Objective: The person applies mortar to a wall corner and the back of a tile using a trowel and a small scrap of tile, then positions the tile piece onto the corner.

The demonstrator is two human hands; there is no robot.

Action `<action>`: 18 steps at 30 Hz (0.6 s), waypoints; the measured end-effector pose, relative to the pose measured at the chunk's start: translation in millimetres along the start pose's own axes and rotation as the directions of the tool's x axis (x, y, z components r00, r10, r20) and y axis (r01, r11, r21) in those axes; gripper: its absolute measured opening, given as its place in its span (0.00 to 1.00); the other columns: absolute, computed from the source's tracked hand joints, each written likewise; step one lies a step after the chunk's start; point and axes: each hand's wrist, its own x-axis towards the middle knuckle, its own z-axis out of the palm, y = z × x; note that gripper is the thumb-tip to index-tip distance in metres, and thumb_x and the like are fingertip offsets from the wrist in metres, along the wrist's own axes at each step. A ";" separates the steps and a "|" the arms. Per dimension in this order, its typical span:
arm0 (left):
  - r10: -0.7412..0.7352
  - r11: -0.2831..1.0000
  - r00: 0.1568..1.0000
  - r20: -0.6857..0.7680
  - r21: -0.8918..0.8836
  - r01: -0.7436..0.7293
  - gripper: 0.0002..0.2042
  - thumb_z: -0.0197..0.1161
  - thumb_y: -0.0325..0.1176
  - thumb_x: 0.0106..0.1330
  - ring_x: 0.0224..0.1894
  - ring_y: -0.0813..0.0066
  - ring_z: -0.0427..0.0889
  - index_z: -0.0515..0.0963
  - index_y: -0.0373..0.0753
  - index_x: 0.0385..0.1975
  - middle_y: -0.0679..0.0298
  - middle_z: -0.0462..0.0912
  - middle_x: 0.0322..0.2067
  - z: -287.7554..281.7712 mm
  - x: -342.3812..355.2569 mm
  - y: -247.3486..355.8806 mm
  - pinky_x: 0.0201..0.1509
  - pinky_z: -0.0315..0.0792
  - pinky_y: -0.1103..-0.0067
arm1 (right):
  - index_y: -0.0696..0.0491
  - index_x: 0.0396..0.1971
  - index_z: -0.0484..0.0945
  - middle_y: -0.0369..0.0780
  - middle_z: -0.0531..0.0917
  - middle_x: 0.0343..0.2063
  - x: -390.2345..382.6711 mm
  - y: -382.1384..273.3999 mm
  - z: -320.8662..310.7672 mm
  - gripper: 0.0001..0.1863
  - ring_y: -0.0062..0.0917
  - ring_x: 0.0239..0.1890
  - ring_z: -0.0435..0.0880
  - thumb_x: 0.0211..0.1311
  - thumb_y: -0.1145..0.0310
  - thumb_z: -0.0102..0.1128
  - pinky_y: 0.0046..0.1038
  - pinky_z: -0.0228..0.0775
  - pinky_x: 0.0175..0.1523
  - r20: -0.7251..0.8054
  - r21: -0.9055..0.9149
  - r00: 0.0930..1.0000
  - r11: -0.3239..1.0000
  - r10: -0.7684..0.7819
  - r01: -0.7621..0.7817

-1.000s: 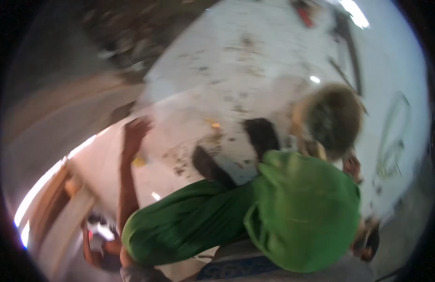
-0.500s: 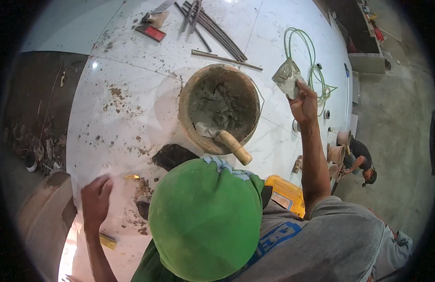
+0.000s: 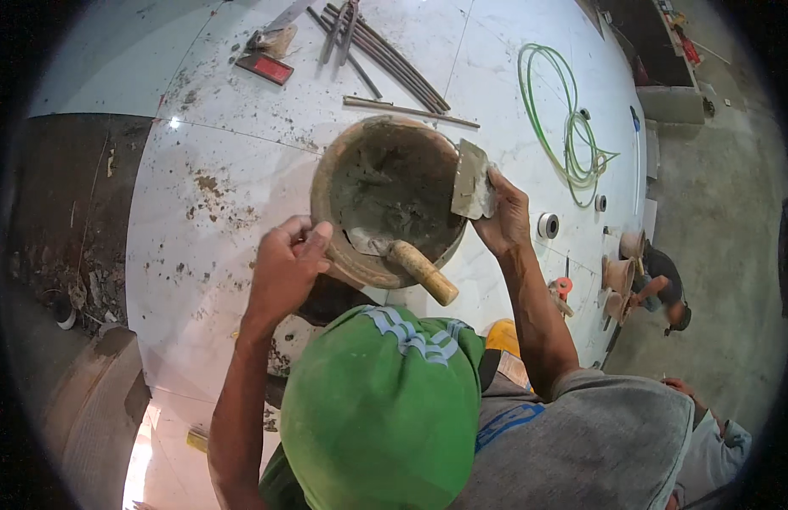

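Our left hand [image 3: 287,263] meets the left rim of the bucket [image 3: 323,191], probably to steady it as it stands on the tiled floor [image 3: 487,85] between our forearms. Inside lies grey mortar [image 3: 385,183]. The trowel [image 3: 423,274] leans there with its wooden handle over the near rim — seemingly to stay clean and within reach. Smallest, the smeared plate [image 3: 472,183] is at the right rim, pinched by one edge in our right hand [image 3: 506,214], perhaps leaving its face free. Our left fingers fold, thumb toward the rim — whether they clasp it, we cannot tell. Our right forearm slants up and leftward.
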 end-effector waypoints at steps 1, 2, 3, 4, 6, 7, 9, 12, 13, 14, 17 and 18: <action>-0.006 1.000 1.000 -0.009 0.007 0.006 0.16 0.62 0.39 0.79 0.33 0.84 0.83 0.80 0.28 0.47 0.64 0.86 0.32 -7.3 0.7 5.3 0.38 0.79 0.81 | 0.58 0.65 0.73 0.43 0.82 0.60 7.3 2.9 7.9 0.23 0.31 0.64 0.80 0.78 0.62 0.56 0.40 0.68 0.73 0.040 -0.031 0.999 0.999 -0.007 0.009; 0.010 0.999 0.998 -0.059 0.049 -0.007 0.16 0.62 0.39 0.79 0.33 0.84 0.83 0.81 0.28 0.48 0.65 0.86 0.32 -16.6 4.1 9.5 0.38 0.80 0.81 | 0.58 0.65 0.73 0.42 0.81 0.62 15.9 6.7 14.8 0.23 0.30 0.65 0.79 0.78 0.61 0.56 0.39 0.68 0.73 0.079 -0.065 0.997 0.998 -0.013 0.018; 0.031 0.995 0.993 -0.111 0.096 -0.020 0.17 0.63 0.39 0.79 0.33 0.84 0.83 0.82 0.27 0.48 0.65 0.86 0.33 -26.9 7.2 13.7 0.37 0.80 0.81 | 0.58 0.66 0.73 0.42 0.80 0.63 25.1 10.6 26.1 0.24 0.29 0.66 0.77 0.79 0.61 0.56 0.38 0.66 0.74 0.126 -0.069 0.992 0.997 -0.022 0.031; 0.028 0.994 0.992 -0.124 0.104 -0.015 0.17 0.63 0.39 0.79 0.33 0.84 0.83 0.82 0.27 0.48 0.65 0.86 0.33 -37.3 11.3 14.7 0.37 0.80 0.81 | 0.58 0.66 0.73 0.42 0.80 0.63 34.1 14.9 39.3 0.24 0.29 0.66 0.77 0.79 0.61 0.56 0.38 0.66 0.74 0.135 -0.060 0.991 0.998 -0.014 0.022; 0.145 0.973 0.911 -0.386 0.220 -0.062 0.15 0.65 0.39 0.77 0.35 0.78 0.85 0.84 0.30 0.46 0.64 0.86 0.36 -57.7 16.5 19.5 0.40 0.80 0.79 | 0.57 0.67 0.72 0.41 0.80 0.63 51.4 25.5 71.6 0.25 0.28 0.66 0.77 0.79 0.59 0.55 0.37 0.67 0.73 0.177 -0.079 0.982 0.994 -0.065 0.080; 0.146 0.972 0.904 -0.401 0.229 -0.055 0.15 0.65 0.39 0.77 0.35 0.78 0.85 0.84 0.30 0.46 0.64 0.86 0.36 -61.5 17.2 25.2 0.40 0.80 0.79 | 0.59 0.66 0.74 0.41 0.82 0.60 62.6 29.2 79.7 0.23 0.27 0.63 0.80 0.80 0.62 0.56 0.33 0.69 0.70 0.215 -0.105 0.970 0.985 -0.112 0.137; 0.652 0.700 0.556 -0.516 0.690 -0.181 0.12 0.65 0.39 0.76 0.44 0.69 0.87 0.87 0.37 0.46 0.64 0.88 0.37 -57.2 13.2 44.1 0.54 0.77 0.72 | 0.60 0.67 0.73 0.41 0.80 0.62 72.2 36.3 98.6 0.25 0.27 0.64 0.79 0.79 0.61 0.58 0.33 0.69 0.70 0.214 -0.199 0.957 0.950 -0.197 0.240; 0.713 0.644 0.575 -0.401 0.698 -0.312 0.08 0.69 0.35 0.72 0.43 0.70 0.87 0.88 0.40 0.45 0.64 0.89 0.39 -52.5 2.3 57.3 0.52 0.77 0.74 | 0.63 0.64 0.78 0.42 0.77 0.66 75.5 48.3 135.5 0.25 0.26 0.62 0.79 0.77 0.60 0.62 0.31 0.70 0.69 0.216 -0.279 0.919 0.881 -0.330 0.382; 0.674 0.684 0.615 -0.409 0.661 -0.309 0.07 0.71 0.32 0.70 0.42 0.71 0.87 0.89 0.39 0.44 0.63 0.89 0.38 -42.4 -0.2 61.2 0.49 0.78 0.74 | 0.64 0.60 0.80 0.44 0.77 0.66 77.3 54.8 143.9 0.24 0.26 0.62 0.80 0.77 0.60 0.63 0.31 0.70 0.68 0.248 -0.349 0.890 0.822 -0.383 0.451; 0.701 0.660 0.603 -0.379 0.666 -0.348 0.07 0.71 0.32 0.69 0.40 0.71 0.87 0.89 0.39 0.42 0.62 0.89 0.37 -33.1 -0.8 68.7 0.47 0.78 0.74 | 0.65 0.56 0.83 0.45 0.77 0.66 77.1 58.1 152.6 0.22 0.26 0.61 0.80 0.77 0.59 0.63 0.31 0.71 0.68 0.284 -0.415 0.855 0.748 -0.435 0.518; 0.708 0.649 0.606 -0.363 0.673 -0.355 0.06 0.72 0.33 0.68 0.36 0.70 0.87 0.90 0.39 0.39 0.61 0.88 0.36 -18.8 4.1 74.4 0.44 0.79 0.73 | 0.64 0.49 0.87 0.47 0.77 0.66 70.6 70.2 175.0 0.20 0.27 0.65 0.77 0.76 0.59 0.65 0.32 0.70 0.68 0.337 -0.415 0.850 0.746 -0.406 0.521; 0.696 0.662 0.621 -0.361 0.658 -0.359 0.07 0.73 0.33 0.67 0.34 0.69 0.87 0.90 0.39 0.38 0.60 0.88 0.36 -16.4 7.3 72.1 0.43 0.79 0.73 | 0.64 0.49 0.87 0.47 0.77 0.66 66.8 73.8 180.6 0.20 0.27 0.65 0.77 0.76 0.59 0.65 0.32 0.70 0.68 0.342 -0.409 0.852 0.753 -0.397 0.515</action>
